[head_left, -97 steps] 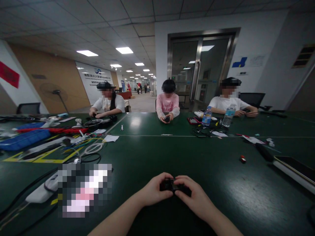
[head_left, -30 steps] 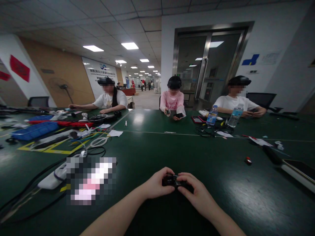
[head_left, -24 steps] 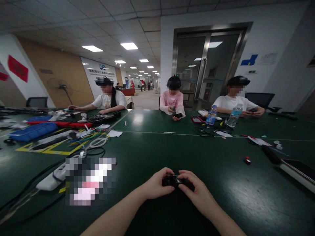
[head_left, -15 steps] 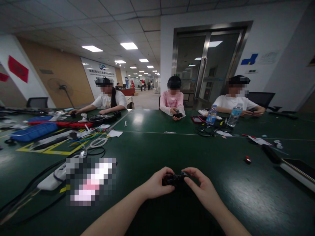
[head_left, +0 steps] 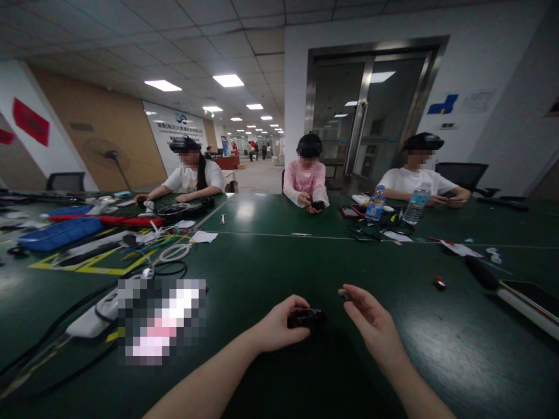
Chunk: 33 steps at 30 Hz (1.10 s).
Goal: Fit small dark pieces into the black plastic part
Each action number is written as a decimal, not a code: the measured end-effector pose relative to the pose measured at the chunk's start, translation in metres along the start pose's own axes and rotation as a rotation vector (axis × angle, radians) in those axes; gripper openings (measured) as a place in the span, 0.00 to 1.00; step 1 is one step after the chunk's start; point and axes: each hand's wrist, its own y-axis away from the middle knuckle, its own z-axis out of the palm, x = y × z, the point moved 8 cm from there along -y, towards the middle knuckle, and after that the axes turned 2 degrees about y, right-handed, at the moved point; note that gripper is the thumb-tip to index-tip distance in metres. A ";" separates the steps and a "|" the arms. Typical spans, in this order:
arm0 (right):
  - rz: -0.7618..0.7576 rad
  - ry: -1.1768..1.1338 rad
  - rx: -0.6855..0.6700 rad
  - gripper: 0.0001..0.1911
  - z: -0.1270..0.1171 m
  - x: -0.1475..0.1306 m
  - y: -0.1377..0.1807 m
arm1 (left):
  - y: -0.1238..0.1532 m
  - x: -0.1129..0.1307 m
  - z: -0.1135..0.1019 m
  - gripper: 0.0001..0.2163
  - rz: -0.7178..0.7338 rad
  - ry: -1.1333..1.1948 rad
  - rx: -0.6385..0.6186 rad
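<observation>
My left hand is closed around a small glossy black device, which sticks out to the right between thumb and fingers. I cannot make out exactly what kind it is. To the right and slightly higher, my right hand pinches a tiny dark piece with a bluish face at its fingertips. A gap of green table separates that piece from the black device. Both hands are over the near middle of the dark green table.
On the left lie a white power strip, a blurred-out screen, cables and a blue tray. A small red item and a phone-like slab rest on the right. Three people sit across, near two bottles.
My right hand has moved away from the black device, up and to the right, with the tiny dark piece at its fingertips. My left hand has stayed in place with the device.
</observation>
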 end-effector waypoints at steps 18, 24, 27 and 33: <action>0.040 -0.092 0.114 0.24 -0.013 0.006 -0.001 | 0.001 0.004 0.000 0.21 0.011 0.005 -0.005; 0.032 -0.073 0.113 0.22 -0.013 0.011 -0.001 | 0.000 -0.003 -0.001 0.22 -0.003 0.006 0.009; 0.033 -0.077 0.106 0.21 -0.013 0.013 -0.001 | 0.000 -0.002 -0.001 0.21 -0.009 -0.008 0.011; 0.035 -0.100 0.083 0.19 -0.010 0.014 -0.002 | 0.003 0.011 -0.009 0.20 0.059 -0.345 0.126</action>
